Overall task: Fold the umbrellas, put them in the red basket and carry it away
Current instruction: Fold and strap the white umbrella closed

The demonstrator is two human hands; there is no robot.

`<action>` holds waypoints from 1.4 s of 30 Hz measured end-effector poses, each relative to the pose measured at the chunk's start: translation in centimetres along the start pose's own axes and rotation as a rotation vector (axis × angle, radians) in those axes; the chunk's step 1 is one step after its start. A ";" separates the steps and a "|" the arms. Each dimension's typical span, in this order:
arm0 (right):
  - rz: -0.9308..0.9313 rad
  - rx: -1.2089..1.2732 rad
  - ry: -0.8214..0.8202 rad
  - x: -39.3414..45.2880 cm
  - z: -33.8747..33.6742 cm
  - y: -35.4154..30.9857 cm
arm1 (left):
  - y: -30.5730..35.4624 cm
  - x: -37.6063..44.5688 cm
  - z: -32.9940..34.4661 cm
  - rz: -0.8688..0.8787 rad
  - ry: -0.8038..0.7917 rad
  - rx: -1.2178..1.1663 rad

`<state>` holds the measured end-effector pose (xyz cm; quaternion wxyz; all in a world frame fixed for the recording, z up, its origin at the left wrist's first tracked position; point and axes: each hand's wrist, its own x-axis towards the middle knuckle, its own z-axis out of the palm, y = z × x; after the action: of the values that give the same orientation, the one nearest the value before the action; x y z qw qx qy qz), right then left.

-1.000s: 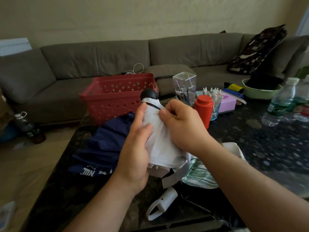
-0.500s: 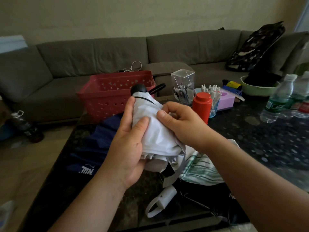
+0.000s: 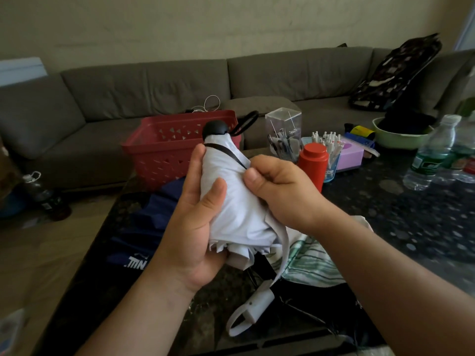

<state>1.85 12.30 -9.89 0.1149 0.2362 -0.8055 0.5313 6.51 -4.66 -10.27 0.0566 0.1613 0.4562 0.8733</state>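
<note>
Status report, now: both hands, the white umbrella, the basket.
Left hand grips white umbrella; right hand pinches its fabric. Strap hangs loose, not fastened. Red basket behind it on the table; blue umbrella lies in front of it, unfolded.

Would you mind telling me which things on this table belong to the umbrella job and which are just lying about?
Belong to the job:
white umbrella, held by left hand and right hand
navy umbrella
striped green umbrella
red basket

Just lying about:
red bottle
clear pen box
cup of white pens
water bottles
green bowl
</note>
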 end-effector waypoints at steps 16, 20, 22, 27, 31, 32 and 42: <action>-0.076 0.213 0.163 -0.5 -0.6 -2.6 | 0.0 0.3 -0.4 -0.010 -0.177 0.007; -0.048 0.189 0.171 -0.5 -0.7 -2.7 | 0.3 0.3 -0.5 -0.045 -0.187 0.052; -0.036 0.122 0.183 -0.5 -0.8 -2.6 | 0.3 0.3 -0.9 -0.076 -0.154 0.072; -0.079 -0.478 0.191 -0.7 -0.3 -2.1 | 1.3 0.6 -1.3 -0.153 -0.081 0.294; -0.164 -0.647 0.210 -0.4 1.0 -1.7 | 1.1 0.7 -0.6 -0.155 0.017 0.342; -0.141 -0.603 0.207 -0.3 1.0 -1.5 | 0.9 0.6 -0.5 -0.144 0.053 0.334; 0.051 -0.263 0.013 -0.4 -0.6 -0.9 | 1.0 0.0 -0.4 -0.120 -0.001 0.095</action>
<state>2.61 12.68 -9.03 0.1363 0.1951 -0.8731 0.4255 6.44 -5.53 -9.69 0.1015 0.1367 0.5060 0.8456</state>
